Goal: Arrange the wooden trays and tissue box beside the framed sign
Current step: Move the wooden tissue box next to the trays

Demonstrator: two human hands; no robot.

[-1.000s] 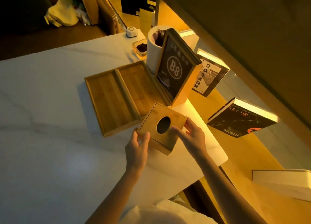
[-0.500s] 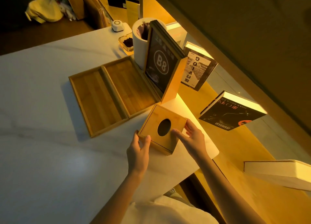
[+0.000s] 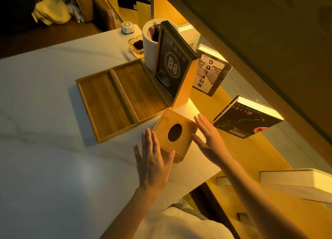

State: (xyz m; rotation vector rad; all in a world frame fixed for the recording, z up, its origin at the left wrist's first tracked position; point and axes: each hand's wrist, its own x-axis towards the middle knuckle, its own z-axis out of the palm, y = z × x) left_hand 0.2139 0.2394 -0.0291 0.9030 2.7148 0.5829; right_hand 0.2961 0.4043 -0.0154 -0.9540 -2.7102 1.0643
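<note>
Two flat wooden trays lie side by side on the white marble table: the left tray (image 3: 104,105) and the right tray (image 3: 142,89), whose far edge meets the framed "B8" sign (image 3: 170,68) standing upright. A square wooden tissue box (image 3: 175,133) with an oval hole on top rests near the table's right corner, just below the sign. My left hand (image 3: 152,158) is open with fingers spread, its thumb by the box's near corner. My right hand (image 3: 209,140) is open at the box's right side, fingers straight.
A white cylinder bin (image 3: 152,43), a glass ashtray (image 3: 137,45) and a small white device (image 3: 127,27) stand behind the sign. Books (image 3: 246,118) rest on the lit wooden shelf to the right. The table edge (image 3: 203,181) runs close to the box.
Both hands have let go of the tissue box and opened flat, lifting slightly away from it. The box sits on the table near the sign's base.
</note>
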